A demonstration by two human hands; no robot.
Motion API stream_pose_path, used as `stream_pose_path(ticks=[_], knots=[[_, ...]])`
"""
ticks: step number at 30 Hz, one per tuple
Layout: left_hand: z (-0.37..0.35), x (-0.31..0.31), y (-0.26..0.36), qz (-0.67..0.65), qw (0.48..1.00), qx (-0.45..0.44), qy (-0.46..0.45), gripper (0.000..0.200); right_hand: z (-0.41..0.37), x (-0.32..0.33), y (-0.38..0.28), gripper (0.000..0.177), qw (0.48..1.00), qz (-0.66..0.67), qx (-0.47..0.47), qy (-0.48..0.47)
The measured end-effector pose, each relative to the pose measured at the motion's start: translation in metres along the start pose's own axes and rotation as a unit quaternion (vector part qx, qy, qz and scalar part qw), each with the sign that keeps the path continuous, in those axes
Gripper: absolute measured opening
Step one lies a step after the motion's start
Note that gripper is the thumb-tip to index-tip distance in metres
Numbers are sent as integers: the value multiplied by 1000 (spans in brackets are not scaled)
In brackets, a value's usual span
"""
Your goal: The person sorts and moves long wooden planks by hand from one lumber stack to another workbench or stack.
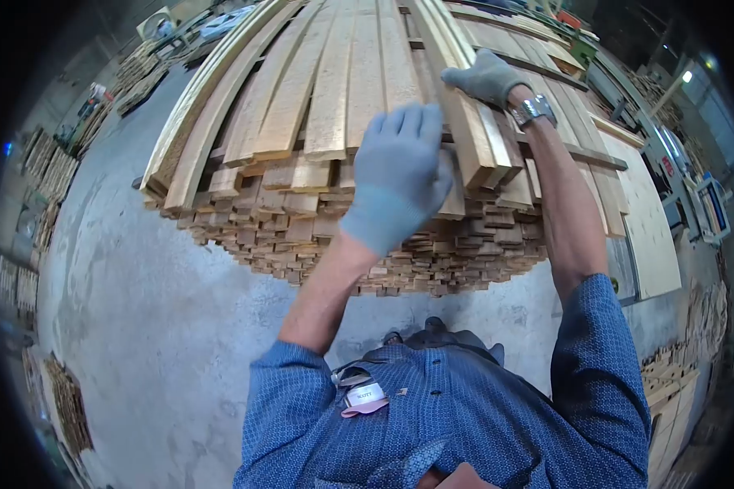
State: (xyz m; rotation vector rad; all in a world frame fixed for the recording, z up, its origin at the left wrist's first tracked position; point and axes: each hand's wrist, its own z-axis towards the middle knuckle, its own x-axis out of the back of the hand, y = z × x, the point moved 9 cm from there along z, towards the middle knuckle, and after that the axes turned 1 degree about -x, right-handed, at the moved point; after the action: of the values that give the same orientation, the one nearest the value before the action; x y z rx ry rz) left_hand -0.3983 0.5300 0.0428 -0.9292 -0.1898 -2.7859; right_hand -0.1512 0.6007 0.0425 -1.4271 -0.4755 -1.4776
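My left hand [400, 171], in a grey work glove, is over the top layer of a large stack of wooden boards [326, 122]. Its fingers point away from me, stretched out; whether its palm touches the wood is hidden. A few boards standing on edge [466, 138] lie just to its right, side by side. Across them rests my right hand [489, 79], also gloved, with its thumb toward the left face and its fingers bent over the far side, partly out of sight. A metal watch [532, 110] is on my right wrist.
Below the top layer, the stack's uneven board ends [367, 261] face me above the concrete floor [163, 342]. Thin cross strips [583, 155] separate layers. A pale panel [646, 220] and a machine [709, 208] stand at right. More wood piles [53, 167] line the left.
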Motion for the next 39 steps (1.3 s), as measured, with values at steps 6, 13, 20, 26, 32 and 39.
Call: stream_pose_path(ticks=[6, 13, 20, 26, 32, 39], knots=[[21, -75, -47, 190, 950, -9, -249, 34, 2, -2, 3, 80, 999, 11, -16, -33], [23, -56, -43, 127, 970, -97, -185, 28, -4, 3, 7, 91, 999, -17, -48, -1], [-3, 1, 3, -121, 990, 42, 56, 52, -11, 6, 1, 86, 998, 8, -46, -30], [-33, -12, 23, -170, 978, 88, 81, 60, -11, 5, 1, 91, 998, 6, -46, -36], [-38, -20, 18, -222, 965, 77, 117, 60, -2, -4, 4, 85, 1000, 20, 5, -20], [-34, -25, 11, -251, 960, 103, 69, 59, 8, -14, 7, 69, 998, 50, -10, -44]])
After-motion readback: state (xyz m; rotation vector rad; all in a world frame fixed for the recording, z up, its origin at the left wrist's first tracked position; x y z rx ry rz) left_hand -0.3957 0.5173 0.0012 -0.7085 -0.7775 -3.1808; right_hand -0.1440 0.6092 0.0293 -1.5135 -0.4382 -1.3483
